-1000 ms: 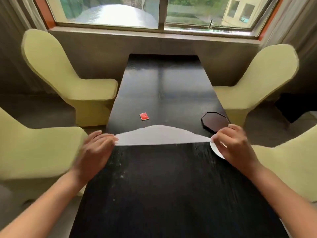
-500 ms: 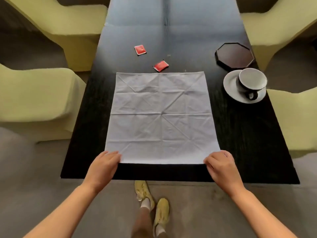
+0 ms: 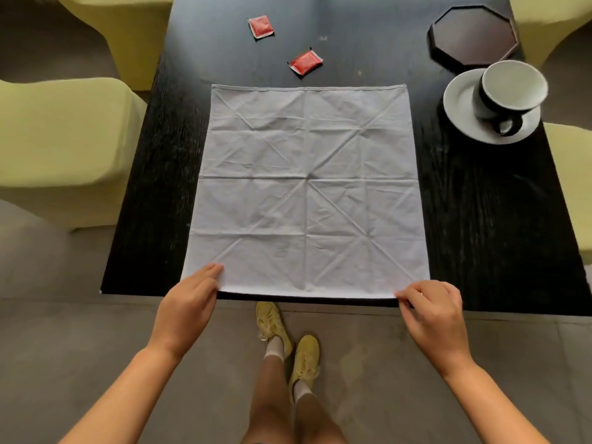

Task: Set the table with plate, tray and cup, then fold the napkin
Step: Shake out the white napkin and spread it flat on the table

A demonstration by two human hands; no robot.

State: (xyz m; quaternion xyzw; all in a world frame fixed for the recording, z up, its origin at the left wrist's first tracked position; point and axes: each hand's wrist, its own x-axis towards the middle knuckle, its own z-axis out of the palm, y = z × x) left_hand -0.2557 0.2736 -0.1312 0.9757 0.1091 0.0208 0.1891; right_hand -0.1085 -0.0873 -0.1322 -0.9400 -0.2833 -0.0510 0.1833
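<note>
Nearest: two bare legs and yellow shoes [image 3: 290, 339] with white socks, standing on grey floor just short of the table's near edge.

Left hand [image 3: 187, 307] at the near left corner of the napkin [image 3: 307, 190]; fingers [image 3: 209, 272] laid over the corner, thumb side along the hem. Appears to pinch the cloth, though the underside of the grip is hidden. Right hand [image 3: 432, 312] at the near right corner; fingertips [image 3: 405, 296] curled and closed on the hem, pinching the corner at the table edge.

Napkin white, fully opened, lying flat as a square on the dark table [image 3: 487, 219]. Near hem flush with the table's near edge. Creased throughout: one horizontal and one vertical line crossing at the middle, plus diagonals.

Right of the napkin's far half, apart from it: white plate [image 3: 461, 107] bearing a cup [image 3: 512, 88], dark outside, white inside, handle turned toward the near side. Just beyond the plate, touching or nearly so: dark octagonal tray [image 3: 474, 35], raised rim.

Beyond the napkin's far hem: red sachet [image 3: 305, 61], tilted, close to the hem. Farther and to the left: second red sachet [image 3: 261, 26].

Yellow-green chairs [image 3: 61, 149] on both sides of the table, close against its long edges.
</note>
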